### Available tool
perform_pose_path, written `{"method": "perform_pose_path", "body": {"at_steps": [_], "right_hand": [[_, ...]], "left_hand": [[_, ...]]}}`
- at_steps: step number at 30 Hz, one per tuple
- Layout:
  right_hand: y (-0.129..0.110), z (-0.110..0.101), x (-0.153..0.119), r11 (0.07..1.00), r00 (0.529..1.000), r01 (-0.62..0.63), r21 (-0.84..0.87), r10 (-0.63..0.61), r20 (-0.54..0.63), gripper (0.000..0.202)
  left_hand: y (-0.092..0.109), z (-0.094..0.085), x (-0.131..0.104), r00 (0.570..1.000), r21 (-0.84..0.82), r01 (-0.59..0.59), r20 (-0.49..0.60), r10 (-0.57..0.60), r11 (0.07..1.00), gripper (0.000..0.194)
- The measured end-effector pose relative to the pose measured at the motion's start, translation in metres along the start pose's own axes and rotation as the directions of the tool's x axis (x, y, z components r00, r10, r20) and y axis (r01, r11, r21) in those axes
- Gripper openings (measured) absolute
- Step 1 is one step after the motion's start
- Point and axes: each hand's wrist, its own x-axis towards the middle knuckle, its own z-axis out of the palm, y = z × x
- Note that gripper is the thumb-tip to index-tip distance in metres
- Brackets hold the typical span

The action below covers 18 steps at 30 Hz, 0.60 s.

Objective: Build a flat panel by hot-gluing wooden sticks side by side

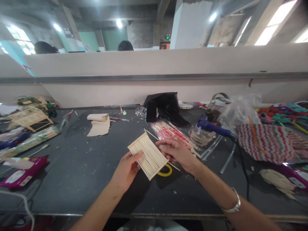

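A flat panel of pale sticks laid side by side (150, 157) is tilted above the dark table. My left hand (130, 166) grips its left edge, thumb on top and fingers beneath. My right hand (174, 152) is at the panel's right edge with its fingers bent together; whether they pinch the edge or a thin stick is too small to tell. Yellow scissor handles (165, 170) show partly under the panel. Behind my right hand lies a clear packet of sticks with red print (172, 133).
A blue glue gun (213, 126) with a black cable lies right of the packet, near a zigzag knitted piece (266, 142). Rolled beige cloth (98, 123), a black bag (165, 107) and a magenta device (24, 171) also lie on the table (84, 179). A low partition (108, 91) stands behind.
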Motion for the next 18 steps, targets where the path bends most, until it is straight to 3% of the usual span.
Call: {"method": "perform_pose_path", "body": {"at_steps": [4,6,8,15,16,18], "right_hand": [[-0.002,-0.004,-0.012,0.987,0.987,0.051,0.15,-0.026,-0.16,0.032],[0.006,0.004,-0.019,0.97,0.985,0.025,0.24,0.017,-0.173,0.033],[0.016,0.019,-0.026,0.957,0.993,0.01,0.291,0.026,-0.118,0.035],[0.031,0.077,-0.042,0.932,0.974,0.12,0.342,-0.177,0.14,0.06],[0.031,0.081,-0.042,0.935,0.977,0.131,0.329,-0.178,0.116,0.058],[0.031,0.086,-0.043,0.951,0.98,0.197,0.238,-0.189,-0.058,0.051]], "left_hand": [[0.012,0.008,0.003,0.986,-0.199,-0.157,-0.086,0.143,0.967,0.017],[0.017,0.017,0.004,0.977,-0.281,-0.206,-0.118,0.18,0.937,0.02],[0.02,0.027,0.005,0.973,-0.342,-0.228,-0.115,0.2,0.912,0.023],[0.012,0.056,0.003,0.977,-0.433,-0.206,-0.137,0.162,0.877,0.016],[0.011,0.058,0.001,0.976,-0.423,-0.211,-0.132,0.171,0.881,0.015],[0.008,0.059,-0.003,0.972,-0.386,-0.236,-0.107,0.211,0.892,0.014]]}}
